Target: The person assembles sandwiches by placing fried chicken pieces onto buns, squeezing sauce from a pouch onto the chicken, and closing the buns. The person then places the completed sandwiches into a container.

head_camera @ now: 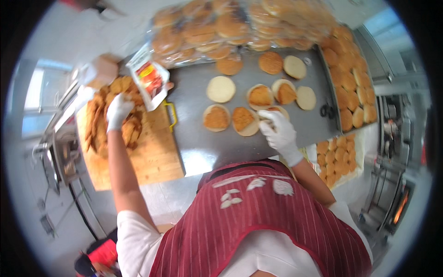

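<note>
My left hand (pixel 119 110), in a white glove, reaches into a heap of fried breaded cutlets (pixel 95 121) on a wooden cutting board (pixel 159 152). Its fingers are bent among the cutlets, and whether they grip one is unclear. My right hand (pixel 279 133), also gloved, is at the near side of a bun half with a cutlet (pixel 279 110), partly covering it. What its curled fingers hold cannot be made out. Beside it on the metal table lie another topped bun half (pixel 245 121) and several more, along with a plain bun half (pixel 220 89).
Bagged buns (pixel 200 31) line the table's far side. On the right stand a bun-filled tray (pixel 341 128) and, lower, more buns (pixel 335 155). A printed pouch (pixel 150 79) and a yellow handle (pixel 172 116) adjoin the board. Another person (pixel 102 254) is at lower left.
</note>
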Available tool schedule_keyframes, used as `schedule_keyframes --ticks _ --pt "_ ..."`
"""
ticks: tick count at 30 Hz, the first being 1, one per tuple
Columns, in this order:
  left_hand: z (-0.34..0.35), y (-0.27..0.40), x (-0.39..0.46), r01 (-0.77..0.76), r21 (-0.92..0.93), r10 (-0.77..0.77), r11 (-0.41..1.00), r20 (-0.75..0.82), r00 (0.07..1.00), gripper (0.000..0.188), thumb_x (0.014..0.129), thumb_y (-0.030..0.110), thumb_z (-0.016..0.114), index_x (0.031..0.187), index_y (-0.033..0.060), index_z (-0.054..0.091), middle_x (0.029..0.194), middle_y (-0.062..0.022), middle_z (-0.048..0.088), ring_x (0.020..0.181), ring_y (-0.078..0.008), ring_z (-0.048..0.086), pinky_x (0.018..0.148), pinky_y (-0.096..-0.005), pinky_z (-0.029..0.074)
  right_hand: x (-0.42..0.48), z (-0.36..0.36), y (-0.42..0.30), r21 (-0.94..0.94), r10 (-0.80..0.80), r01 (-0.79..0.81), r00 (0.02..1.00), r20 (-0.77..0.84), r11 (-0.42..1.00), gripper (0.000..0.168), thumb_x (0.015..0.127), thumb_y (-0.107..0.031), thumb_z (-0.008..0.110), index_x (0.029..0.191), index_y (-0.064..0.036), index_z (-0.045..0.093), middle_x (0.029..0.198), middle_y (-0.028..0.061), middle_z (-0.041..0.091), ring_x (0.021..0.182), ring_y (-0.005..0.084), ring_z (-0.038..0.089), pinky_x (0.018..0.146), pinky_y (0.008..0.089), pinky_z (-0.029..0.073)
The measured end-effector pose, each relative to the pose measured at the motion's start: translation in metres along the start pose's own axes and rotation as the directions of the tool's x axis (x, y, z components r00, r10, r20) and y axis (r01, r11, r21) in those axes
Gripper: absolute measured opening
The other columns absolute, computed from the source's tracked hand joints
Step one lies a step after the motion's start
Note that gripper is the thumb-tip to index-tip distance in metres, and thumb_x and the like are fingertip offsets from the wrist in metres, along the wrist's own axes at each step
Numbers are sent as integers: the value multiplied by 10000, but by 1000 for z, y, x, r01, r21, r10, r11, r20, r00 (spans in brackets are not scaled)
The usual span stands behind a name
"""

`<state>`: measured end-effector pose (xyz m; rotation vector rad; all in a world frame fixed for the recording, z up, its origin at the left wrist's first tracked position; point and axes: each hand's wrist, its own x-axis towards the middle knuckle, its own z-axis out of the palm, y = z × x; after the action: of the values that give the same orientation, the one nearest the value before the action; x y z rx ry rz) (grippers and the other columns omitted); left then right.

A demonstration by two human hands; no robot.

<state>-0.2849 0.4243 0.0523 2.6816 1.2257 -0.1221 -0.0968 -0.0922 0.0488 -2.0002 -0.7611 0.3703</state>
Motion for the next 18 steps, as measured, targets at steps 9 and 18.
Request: schedule_keyframes --ticks 9,18 --pt "22 20 16 151 134 -129 980 -154 980 254 777 203 715 1026 155 714 1016 -116 736 1007 -324 692 1000 -498 408 -14 -12 -1 -10 95 -95 995 1 995 289 926 -113 663 1208 -49 668 1076 79 674 855 140 659 760 276 543" --pt "38 61 -51 -203 -450 -92 870 -553 828 702 853 48 630 1512 76 389 1053 -128 694 905 -282 694 785 -401 563 0 -16 -12 182 154 -182 976 156 966 451 933 -228 691 1324 -28 586 1163 107 657 978 169 650 869 315 524"
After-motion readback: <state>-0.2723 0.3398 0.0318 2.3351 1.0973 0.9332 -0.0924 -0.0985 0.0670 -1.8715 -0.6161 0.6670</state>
